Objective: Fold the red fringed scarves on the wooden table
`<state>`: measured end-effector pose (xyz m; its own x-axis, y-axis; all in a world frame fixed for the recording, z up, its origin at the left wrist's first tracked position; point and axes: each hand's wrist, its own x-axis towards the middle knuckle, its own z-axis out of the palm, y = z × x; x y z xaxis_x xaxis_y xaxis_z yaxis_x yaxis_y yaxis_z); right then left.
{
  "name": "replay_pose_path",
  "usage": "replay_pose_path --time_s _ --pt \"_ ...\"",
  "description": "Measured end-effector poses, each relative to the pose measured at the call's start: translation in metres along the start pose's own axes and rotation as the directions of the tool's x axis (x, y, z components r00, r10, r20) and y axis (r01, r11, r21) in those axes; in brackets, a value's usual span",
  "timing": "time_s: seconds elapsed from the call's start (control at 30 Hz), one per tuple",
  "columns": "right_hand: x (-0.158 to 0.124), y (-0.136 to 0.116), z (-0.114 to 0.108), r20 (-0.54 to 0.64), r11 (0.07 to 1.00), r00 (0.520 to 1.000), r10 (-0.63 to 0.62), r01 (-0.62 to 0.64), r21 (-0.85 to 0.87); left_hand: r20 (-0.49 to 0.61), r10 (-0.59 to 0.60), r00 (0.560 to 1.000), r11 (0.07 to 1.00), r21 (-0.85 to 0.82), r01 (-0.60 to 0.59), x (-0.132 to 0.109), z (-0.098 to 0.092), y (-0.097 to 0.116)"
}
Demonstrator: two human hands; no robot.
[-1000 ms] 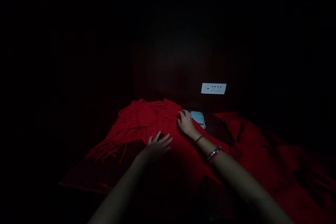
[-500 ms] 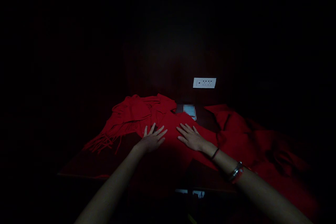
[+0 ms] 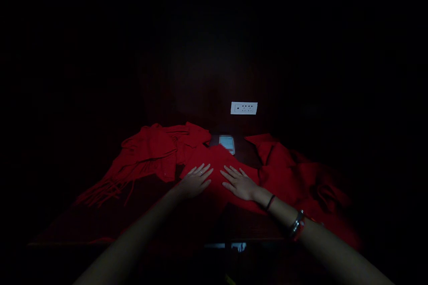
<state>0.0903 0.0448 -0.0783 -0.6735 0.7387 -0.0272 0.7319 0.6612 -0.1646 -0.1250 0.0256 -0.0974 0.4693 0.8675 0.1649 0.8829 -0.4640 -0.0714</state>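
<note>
A red fabric piece, which looks like a scarf [image 3: 214, 156], lies spread across the middle of a dark table [image 3: 247, 227]. My left hand [image 3: 196, 181] rests palm down on its left part, fingers stretched out, a ring on one finger. Flat on the same cloth, to the right, is my right hand [image 3: 240, 183], fingers apart and wrist banded with bracelets. Left of my hands sits a bunched red scarf [image 3: 150, 147] with fringe hanging toward the table's front. Whether the red pieces are joined cannot be made out.
Crumpled red fabric [image 3: 294, 173] covers the right side of the table. Behind my hands lies a blurred pale rectangular item [image 3: 227, 143], perhaps a phone. A white socket panel [image 3: 244, 108] is on the dark wall. The surroundings are very dark.
The view has shifted, so the scene sits further left. My left hand has moved right relative to the cloth, its fingers closer together and flatter. My right hand stays flat on the cloth.
</note>
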Motion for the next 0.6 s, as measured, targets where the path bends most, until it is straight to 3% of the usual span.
replay_pose_path --time_s 0.2,0.3,0.4,0.47,0.53,0.6 --pt "-0.027 0.013 -0.011 0.062 0.998 0.997 0.054 -0.052 -0.037 0.040 -0.020 0.999 0.999 -0.025 0.021 -0.002 -0.006 -0.001" --pt "-0.033 0.010 -0.012 -0.051 0.995 0.997 0.050 -0.054 -0.089 0.083 -0.047 0.995 0.998 -0.045 0.051 0.005 -0.014 0.003" --pt "-0.032 0.012 -0.014 -0.149 0.988 0.989 0.023 -0.045 -0.146 0.013 -0.060 0.998 0.996 -0.059 0.061 0.019 -0.021 0.014" --pt "-0.032 0.024 -0.022 -0.188 0.976 0.980 0.072 -0.108 -0.190 -0.040 -0.058 0.998 0.995 -0.084 0.055 0.029 -0.021 0.024" --pt "-0.036 0.045 -0.038 -0.196 0.953 0.967 0.163 -0.206 -0.222 -0.007 -0.082 0.997 0.990 -0.116 0.081 0.037 -0.015 0.031" --pt "-0.045 0.071 -0.056 -0.121 0.936 0.965 0.231 -0.255 -0.243 0.050 -0.123 0.991 0.984 -0.125 0.128 0.042 -0.007 0.035"
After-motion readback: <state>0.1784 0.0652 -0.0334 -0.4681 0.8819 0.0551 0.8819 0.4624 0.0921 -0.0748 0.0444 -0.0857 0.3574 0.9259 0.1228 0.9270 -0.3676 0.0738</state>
